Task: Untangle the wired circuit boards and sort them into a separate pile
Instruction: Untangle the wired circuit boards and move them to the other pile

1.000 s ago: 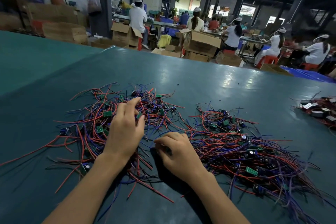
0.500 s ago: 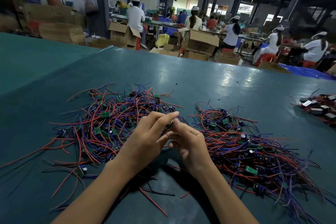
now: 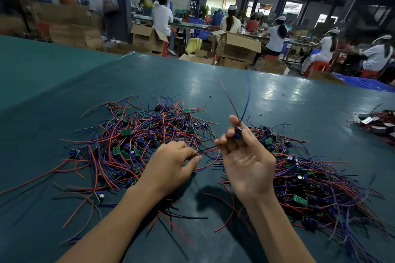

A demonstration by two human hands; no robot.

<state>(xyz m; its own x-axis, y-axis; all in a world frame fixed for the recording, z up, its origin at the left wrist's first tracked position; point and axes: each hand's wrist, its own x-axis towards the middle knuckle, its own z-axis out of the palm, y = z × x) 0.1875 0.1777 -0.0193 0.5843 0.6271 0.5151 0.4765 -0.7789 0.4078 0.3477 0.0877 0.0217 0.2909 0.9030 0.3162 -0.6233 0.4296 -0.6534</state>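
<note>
A tangled pile of red, blue and black wires with small green circuit boards [image 3: 130, 145] lies on the teal table, left of centre. A second, denser pile [image 3: 307, 181] lies on the right. My right hand [image 3: 245, 156] is raised between them, palm toward me, pinching one small wired board [image 3: 238, 131]; its red and blue leads stick up, blurred. My left hand [image 3: 171, 164] is lower, at the left pile's edge, and pinches the thin dark wires that run across to the right hand.
A small heap of boxed parts with wires [image 3: 380, 124] sits at the table's right edge. The teal table [image 3: 64, 83] stretches far back. Beyond its far edge stand cardboard boxes [image 3: 237, 47] and several seated workers in white at benches.
My hands came together over the gap between the piles, then the right hand lifted with one wired board while the left stayed low, holding its trailing wires. The camera view rose slightly.
</note>
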